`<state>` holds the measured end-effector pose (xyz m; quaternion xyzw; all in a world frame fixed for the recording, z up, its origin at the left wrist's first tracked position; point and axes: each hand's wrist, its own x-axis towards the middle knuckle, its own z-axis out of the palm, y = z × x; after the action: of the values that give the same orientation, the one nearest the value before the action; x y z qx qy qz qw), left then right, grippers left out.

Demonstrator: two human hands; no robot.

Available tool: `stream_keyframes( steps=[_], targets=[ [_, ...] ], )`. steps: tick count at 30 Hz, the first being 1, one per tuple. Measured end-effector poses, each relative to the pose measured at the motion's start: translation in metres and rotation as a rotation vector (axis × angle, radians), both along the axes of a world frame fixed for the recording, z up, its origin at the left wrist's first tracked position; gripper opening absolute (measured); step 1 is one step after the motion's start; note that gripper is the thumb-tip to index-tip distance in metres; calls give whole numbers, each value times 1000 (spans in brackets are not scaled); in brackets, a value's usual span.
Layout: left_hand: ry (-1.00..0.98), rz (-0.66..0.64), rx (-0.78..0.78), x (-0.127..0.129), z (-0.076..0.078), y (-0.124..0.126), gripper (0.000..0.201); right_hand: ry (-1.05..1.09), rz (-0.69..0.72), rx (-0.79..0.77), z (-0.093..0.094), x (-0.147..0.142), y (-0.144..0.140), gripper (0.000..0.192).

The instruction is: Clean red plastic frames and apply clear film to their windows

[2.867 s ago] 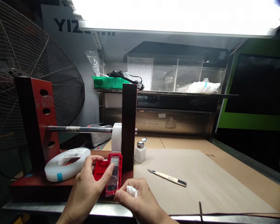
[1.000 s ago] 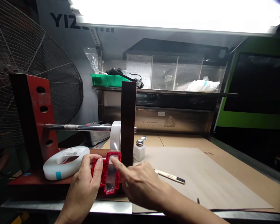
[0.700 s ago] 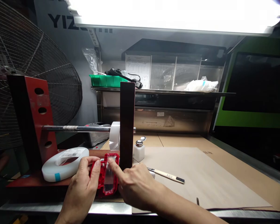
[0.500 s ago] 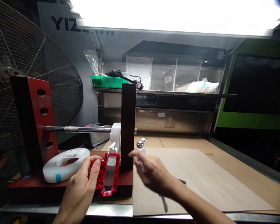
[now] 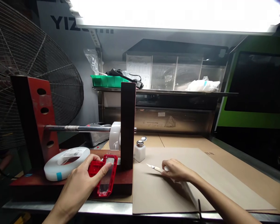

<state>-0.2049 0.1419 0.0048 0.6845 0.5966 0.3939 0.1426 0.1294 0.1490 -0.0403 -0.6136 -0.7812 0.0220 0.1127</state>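
Observation:
My left hand (image 5: 80,183) grips a red plastic frame (image 5: 114,177), its thumb lying over the clear film (image 5: 105,179) in the frame's window. Just above the frame, a roll of clear film (image 5: 114,136) hangs on a metal rod (image 5: 91,128) between two uprights. My right hand (image 5: 177,169) is closed around a craft knife (image 5: 156,168) with a pale handle, low over the cardboard, its blade pointing left. A small white pump bottle (image 5: 140,152) with an open metal lid stands left of the blade. Beside my left hand lies a larger film roll (image 5: 52,171).
A red and black stand (image 5: 128,124) carries the rod. A cardboard sheet (image 5: 154,196) covers the bench on the right. A large fan (image 5: 67,77) is at the left. On the shelf behind sit a green bin (image 5: 105,81) and a white bag (image 5: 204,85).
My right hand has moved right, away from the stand, and the knife now shows in it. My left thumb has shifted onto the film. The strip between roll and frame no longer shows.

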Motion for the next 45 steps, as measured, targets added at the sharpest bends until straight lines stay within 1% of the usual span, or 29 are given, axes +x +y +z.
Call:
stream_keyframes(
  steps=[3,5,7,10,12,14,16,20,25,29,34,36,38,40,42,45],
  targets=[
    [35,6,-24,-1,2,2,47,59,82,63,13,-10,-9,21],
    [50,21,-21,-1,2,3,47,91,133,108,26,-22,-17,22],
    [67,41,-12,0,4,3,47,79,207,216,41,-37,-22,21],
    [123,74,-18,2,7,4,46,-65,309,495,64,-62,-24,22],
    [157,80,-25,3,8,4,45,-187,328,626,76,-79,-22,22],
    [169,70,-38,4,9,4,45,-282,334,671,83,-93,-18,24],
    [174,56,-57,3,9,4,44,-359,351,672,86,-103,-15,26],
    [190,52,-61,2,8,4,41,-451,371,626,86,-114,-12,26],
    [199,44,-80,2,7,5,40,-468,383,574,85,-116,-12,26],
    [214,61,-77,2,5,7,40,-496,411,567,87,-120,-14,22],
    [231,76,-74,1,2,8,40,-520,420,585,92,-134,-19,19],
    [225,75,-81,-2,2,8,42,-521,423,589,91,-134,-21,19],
    [204,73,-82,-5,2,8,45,-531,396,566,85,-127,-22,19],
    [152,62,-82,-9,1,5,47,-506,345,475,74,-112,-22,20],
    [68,31,-76,-9,0,-1,48,-430,288,344,59,-91,-20,22],
    [-31,-11,-1,-3,-3,-15,45,-345,208,224,31,-59,-14,26]
  ],
)
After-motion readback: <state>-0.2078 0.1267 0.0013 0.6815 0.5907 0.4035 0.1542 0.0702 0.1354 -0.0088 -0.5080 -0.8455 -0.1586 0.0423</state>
